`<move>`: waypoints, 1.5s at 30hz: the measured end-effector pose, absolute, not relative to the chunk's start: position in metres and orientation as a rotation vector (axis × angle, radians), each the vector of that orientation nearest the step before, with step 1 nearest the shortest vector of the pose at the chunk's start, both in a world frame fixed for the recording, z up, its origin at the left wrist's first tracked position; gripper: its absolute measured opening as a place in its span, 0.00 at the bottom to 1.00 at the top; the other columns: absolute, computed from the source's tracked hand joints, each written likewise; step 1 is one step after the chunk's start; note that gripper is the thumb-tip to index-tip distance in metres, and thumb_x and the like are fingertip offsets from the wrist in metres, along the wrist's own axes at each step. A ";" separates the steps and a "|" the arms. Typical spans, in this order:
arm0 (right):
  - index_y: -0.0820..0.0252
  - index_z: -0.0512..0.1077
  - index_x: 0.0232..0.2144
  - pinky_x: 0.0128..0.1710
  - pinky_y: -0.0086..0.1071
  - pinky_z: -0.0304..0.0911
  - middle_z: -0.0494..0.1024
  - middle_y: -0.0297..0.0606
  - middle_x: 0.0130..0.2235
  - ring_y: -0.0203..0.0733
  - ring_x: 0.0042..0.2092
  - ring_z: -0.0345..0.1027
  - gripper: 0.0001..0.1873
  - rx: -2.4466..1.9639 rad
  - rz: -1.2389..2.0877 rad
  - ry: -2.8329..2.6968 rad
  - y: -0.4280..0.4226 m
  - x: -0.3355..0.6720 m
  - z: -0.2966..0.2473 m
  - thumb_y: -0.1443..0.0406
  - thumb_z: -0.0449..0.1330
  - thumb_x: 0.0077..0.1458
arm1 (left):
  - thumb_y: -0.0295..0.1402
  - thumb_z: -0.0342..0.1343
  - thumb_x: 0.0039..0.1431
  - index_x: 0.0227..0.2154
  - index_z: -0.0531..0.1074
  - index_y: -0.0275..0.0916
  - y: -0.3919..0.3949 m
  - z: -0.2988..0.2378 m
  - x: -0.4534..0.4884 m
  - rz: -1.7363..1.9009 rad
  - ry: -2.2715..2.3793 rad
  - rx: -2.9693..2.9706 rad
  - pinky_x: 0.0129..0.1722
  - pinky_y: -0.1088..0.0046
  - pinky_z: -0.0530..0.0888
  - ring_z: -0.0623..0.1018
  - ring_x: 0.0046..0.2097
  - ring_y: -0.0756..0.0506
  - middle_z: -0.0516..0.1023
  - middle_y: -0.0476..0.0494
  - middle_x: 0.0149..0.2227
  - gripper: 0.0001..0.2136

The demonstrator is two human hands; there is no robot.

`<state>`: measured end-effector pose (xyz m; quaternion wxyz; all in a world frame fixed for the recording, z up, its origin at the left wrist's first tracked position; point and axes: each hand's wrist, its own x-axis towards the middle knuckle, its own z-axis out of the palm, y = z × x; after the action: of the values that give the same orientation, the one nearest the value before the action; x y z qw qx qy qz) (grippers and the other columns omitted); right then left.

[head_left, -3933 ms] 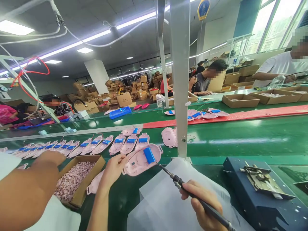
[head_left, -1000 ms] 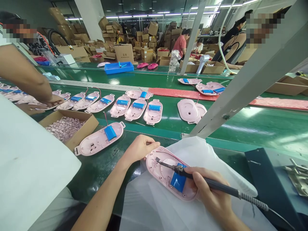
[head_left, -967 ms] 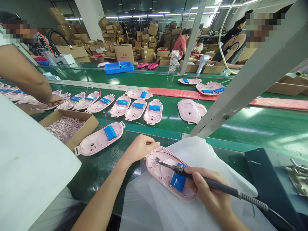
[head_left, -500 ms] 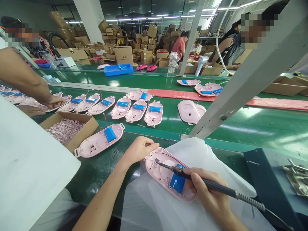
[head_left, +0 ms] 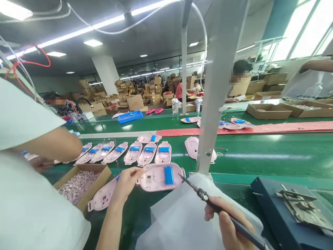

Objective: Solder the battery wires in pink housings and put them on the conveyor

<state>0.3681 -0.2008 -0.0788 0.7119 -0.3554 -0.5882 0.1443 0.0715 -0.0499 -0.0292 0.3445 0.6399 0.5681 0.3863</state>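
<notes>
Between its thumb and fingers, my left hand (head_left: 128,182) grips the left end of a pink plastic shell (head_left: 156,178). A blue battery pack (head_left: 169,175) sits inside that shell, toward its right side. My right hand (head_left: 229,218) is wrapped around the black handle of a soldering iron (head_left: 200,192). The iron's tip points up and left, close to the shell's right end; whether it touches cannot be made out. White sheeting (head_left: 192,211) lies below the iron. Partly behind my left forearm rests another pink shell (head_left: 102,196).
A cardboard box (head_left: 104,173) of small pale parts stands at the left, beside a co-worker's arm (head_left: 62,146). Several shells with blue packs line the green belt (head_left: 260,152). A metal post (head_left: 214,104) rises ahead. On the right sits a dark blue device (head_left: 278,215).
The held shell has moved up and away from the white sheeting and turned nearly level. The iron has drawn back from inside the shell to its right end. My view has tilted up.
</notes>
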 end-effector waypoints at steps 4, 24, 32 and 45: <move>0.46 0.80 0.55 0.25 0.33 0.77 0.82 0.35 0.29 0.41 0.25 0.78 0.15 -0.756 0.309 -1.258 -0.203 0.367 -0.074 0.59 0.56 0.74 | 0.44 0.56 0.66 0.40 0.83 0.33 -0.021 -0.030 0.118 1.460 1.642 1.904 0.37 0.69 0.78 0.83 0.37 0.40 0.85 0.36 0.37 0.18; 0.35 0.80 0.57 0.26 0.35 0.81 0.86 0.41 0.29 0.48 0.25 0.82 0.22 -0.655 0.390 -1.286 -0.204 0.387 -0.065 0.65 0.58 0.68 | 0.33 0.46 0.74 0.49 0.80 0.36 0.001 -0.047 0.241 0.531 1.860 2.500 0.51 0.67 0.79 0.82 0.55 0.39 0.80 0.30 0.53 0.16; 0.48 0.83 0.51 0.23 0.31 0.77 0.84 0.35 0.27 0.41 0.23 0.78 0.14 -0.676 0.312 -1.214 -0.201 0.367 -0.072 0.59 0.59 0.71 | 0.43 0.59 0.70 0.34 0.79 0.32 0.006 -0.048 0.177 0.373 2.004 1.809 0.43 0.64 0.81 0.85 0.41 0.39 0.83 0.37 0.33 0.17; 0.47 0.84 0.51 0.24 0.34 0.76 0.83 0.35 0.27 0.41 0.23 0.77 0.15 -0.717 0.326 -1.218 -0.207 0.369 -0.067 0.59 0.58 0.72 | 0.48 0.58 0.58 0.28 0.74 0.38 -0.037 -0.002 0.062 1.061 1.607 1.597 0.27 0.75 0.73 0.78 0.26 0.47 0.76 0.49 0.24 0.17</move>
<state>0.3686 -0.2074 -0.0672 0.7484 -0.3279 -0.5569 0.1490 0.0619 -0.0370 -0.0022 0.3145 0.6061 0.6098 0.4024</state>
